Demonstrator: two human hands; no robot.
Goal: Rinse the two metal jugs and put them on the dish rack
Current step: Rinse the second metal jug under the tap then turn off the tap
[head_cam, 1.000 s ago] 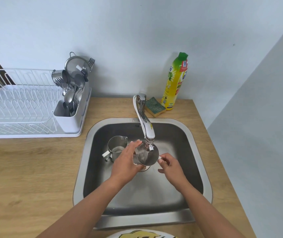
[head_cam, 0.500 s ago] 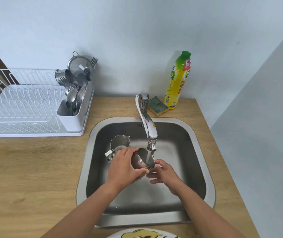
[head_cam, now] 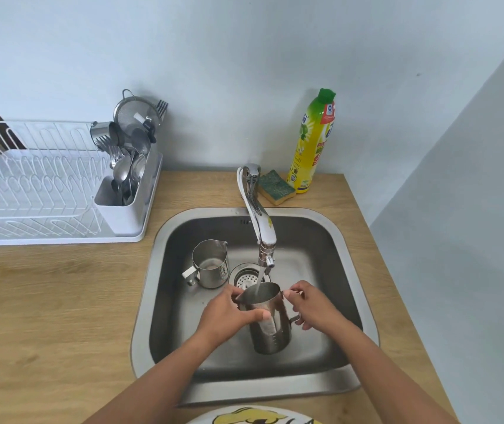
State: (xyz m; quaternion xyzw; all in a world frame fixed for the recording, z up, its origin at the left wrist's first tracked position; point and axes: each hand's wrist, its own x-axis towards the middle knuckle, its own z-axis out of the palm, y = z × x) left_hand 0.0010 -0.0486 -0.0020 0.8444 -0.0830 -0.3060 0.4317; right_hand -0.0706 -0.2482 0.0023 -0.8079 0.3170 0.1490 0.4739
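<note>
Upright in the sink [head_cam: 321,215], a tall metal jug [head_cam: 270,327] catches the thin stream of water from the faucet [head_cam: 261,231]. My left hand [head_cam: 229,310] wraps its left side, thumb across the front. My right hand [head_cam: 313,304] grips its handle on the right. A second, smaller metal jug [head_cam: 209,264] stands on the sink floor to the left of the drain [head_cam: 246,275], handle toward the left, untouched. The white dish rack [head_cam: 39,191] sits on the counter at the left.
A cutlery holder [head_cam: 125,191] with spoons, forks and a strainer stands at the rack's right end. A green-yellow sponge [head_cam: 276,186] and a yellow detergent bottle [head_cam: 313,142] stand behind the sink. The rim of a plate [head_cam: 253,417] shows at the bottom edge.
The held jug went from tilted under the spout to upright and lower, nearer the front of the sink. My right hand shifted onto its handle. The drain is now uncovered.
</note>
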